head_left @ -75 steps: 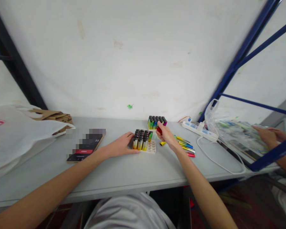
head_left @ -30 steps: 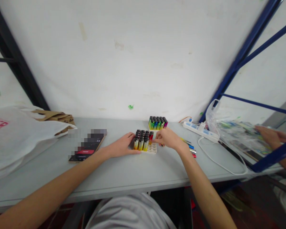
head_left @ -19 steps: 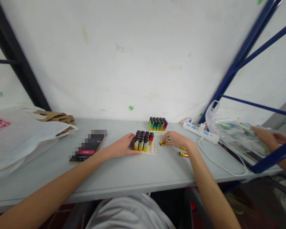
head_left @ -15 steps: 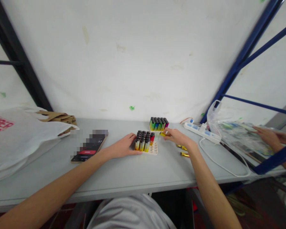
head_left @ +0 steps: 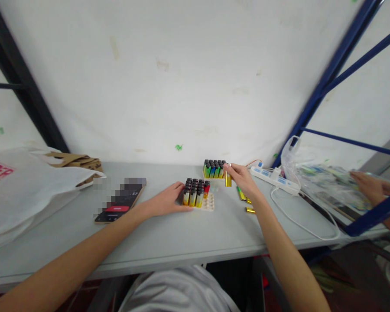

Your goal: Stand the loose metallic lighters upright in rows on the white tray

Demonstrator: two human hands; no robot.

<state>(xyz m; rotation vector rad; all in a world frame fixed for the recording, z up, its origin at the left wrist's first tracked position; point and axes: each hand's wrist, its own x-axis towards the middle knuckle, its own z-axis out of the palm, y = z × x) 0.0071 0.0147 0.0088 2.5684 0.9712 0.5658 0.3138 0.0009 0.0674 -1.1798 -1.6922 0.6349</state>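
Note:
My left hand (head_left: 169, 200) wraps the left side of a white tray (head_left: 209, 203), its thumb along the front and fingers behind. Several black-topped lighters (head_left: 193, 192) stand upright in that tray, the front ones yellow and white, with a red one (head_left: 206, 189) at their right; round holes show bare on the tray's right part. Between the thumb and fingers of my right hand (head_left: 242, 177), a gold lighter (head_left: 228, 179) is held upright above the table. Behind, a second tray is packed with green, blue and yellow lighters (head_left: 212, 170), partly covered by my right hand.
Loose gold lighters (head_left: 250, 210) lie beside my right wrist. A white power strip (head_left: 274, 180) with a cable is at the right. A phone (head_left: 121, 203) and a white plastic bag (head_left: 35, 195) are at the left. Another person's hands (head_left: 368, 186) are beyond the blue frame.
My right hand has lifted slightly and turned the gold lighter from lying sideways to upright. My left hand stays at the tray.

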